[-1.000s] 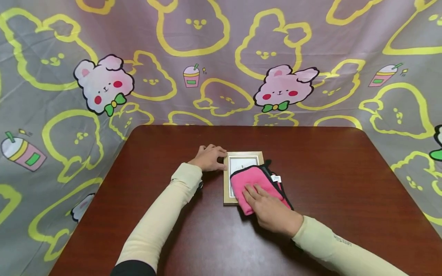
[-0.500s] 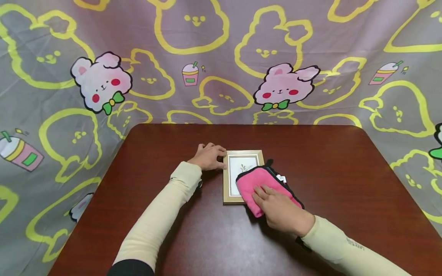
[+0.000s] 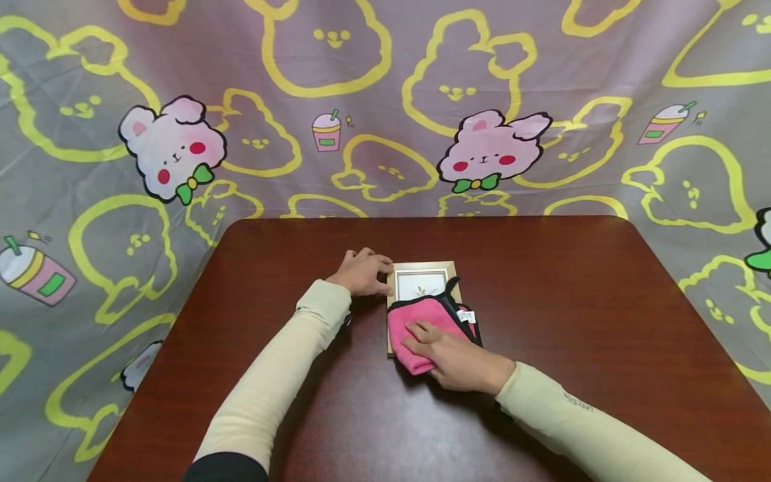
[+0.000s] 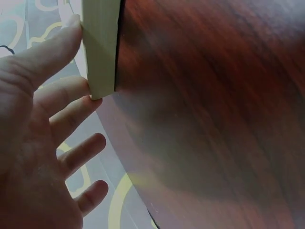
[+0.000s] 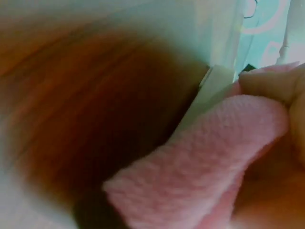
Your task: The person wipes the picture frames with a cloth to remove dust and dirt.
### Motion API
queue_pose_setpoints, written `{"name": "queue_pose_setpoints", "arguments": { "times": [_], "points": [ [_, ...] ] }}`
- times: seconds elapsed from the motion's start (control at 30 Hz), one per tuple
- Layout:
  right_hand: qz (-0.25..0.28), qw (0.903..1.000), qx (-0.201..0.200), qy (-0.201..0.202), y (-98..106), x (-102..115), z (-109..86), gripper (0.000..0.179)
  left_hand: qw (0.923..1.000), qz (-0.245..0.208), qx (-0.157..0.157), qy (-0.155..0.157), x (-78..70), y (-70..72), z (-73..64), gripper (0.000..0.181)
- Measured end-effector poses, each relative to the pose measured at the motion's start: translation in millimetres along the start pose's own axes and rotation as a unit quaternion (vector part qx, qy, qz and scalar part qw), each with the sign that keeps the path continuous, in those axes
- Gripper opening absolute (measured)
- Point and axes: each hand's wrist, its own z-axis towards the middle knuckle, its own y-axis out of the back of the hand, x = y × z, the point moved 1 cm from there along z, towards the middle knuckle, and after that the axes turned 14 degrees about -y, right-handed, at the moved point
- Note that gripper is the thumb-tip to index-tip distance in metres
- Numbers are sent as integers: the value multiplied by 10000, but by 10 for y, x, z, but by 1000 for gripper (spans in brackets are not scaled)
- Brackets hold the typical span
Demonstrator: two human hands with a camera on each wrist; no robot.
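Observation:
A picture frame (image 3: 419, 267) with a light wooden border lies on the table. A white print with a small plant drawing shows in its upper half. My left hand (image 3: 361, 273) touches its left side, thumb on the edge and fingertips at the far corner; in the left wrist view the fingers (image 4: 78, 157) are spread and fairly straight. My right hand (image 3: 454, 356) holds a folded pink cloth (image 3: 415, 312) with black edging and a white tag, pressed on the frame's lower part, which it hides. The right wrist view shows the fuzzy cloth (image 5: 200, 162) bunched beside the thumb.
The dark reddish-brown table (image 3: 572, 301) spreads around the frame on all sides. A curtain (image 3: 385, 87) printed with yellow outlines and rabbits hangs behind the far edge and along both sides.
My right hand with the pink cloth moved right across the frame, then back left, now covering most of the frame's lower half. The left hand has stayed at the frame's left edge.

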Motion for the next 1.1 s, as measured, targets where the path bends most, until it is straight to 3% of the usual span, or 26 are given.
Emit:
{"name": "queue_pose_setpoints", "arguments": {
  "times": [0.27, 0.6, 0.93, 1.1],
  "points": [
    [-175, 9984, -43, -539, 49, -133, -182, 57, 9998, -167, -94, -101, 20, -24, 11, 62],
    [-542, 9977, -349, -202, -109, 171, 74, 55, 9998, -171, -65, -4, 21, -49, 33, 59],
    [-488, 9956, -228, -768, 64, 3, -188, 50, 9995, -307, -62, 1, 41, -42, 39, 60],
    [-659, 9964, -310, -432, -4, 153, -91, 50, 9995, -308, -66, 96, 37, -77, 48, 59]
  ]
}}
